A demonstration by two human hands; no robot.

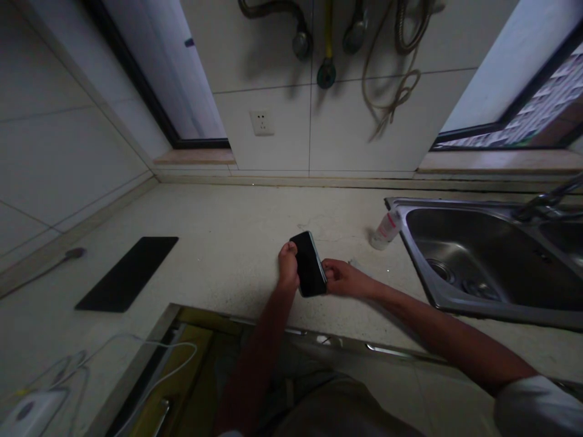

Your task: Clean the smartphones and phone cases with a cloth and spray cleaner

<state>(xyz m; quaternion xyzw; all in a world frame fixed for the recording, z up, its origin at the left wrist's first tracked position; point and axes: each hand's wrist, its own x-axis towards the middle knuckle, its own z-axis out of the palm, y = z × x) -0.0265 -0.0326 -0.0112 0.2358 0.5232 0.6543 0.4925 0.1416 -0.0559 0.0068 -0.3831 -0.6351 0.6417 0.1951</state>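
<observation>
A smartphone (310, 270) with a dark screen is held tilted above the pale countertop, near its front edge. My left hand (288, 264) grips the phone's left side, with the thumb over the edge of the screen. At the lower right side of the phone is my right hand (339, 277), its fingers curled against the edge. Part of those fingers is hidden, so what they pinch, if anything, does not show clearly.
A clear bottle with a pink label (387, 228) stands beside the steel sink (416, 261). On the left lie a black flat mat (130, 273) and a white device (34, 413) with a cable. A wall socket (262, 122) and several pipes are on the tiled wall.
</observation>
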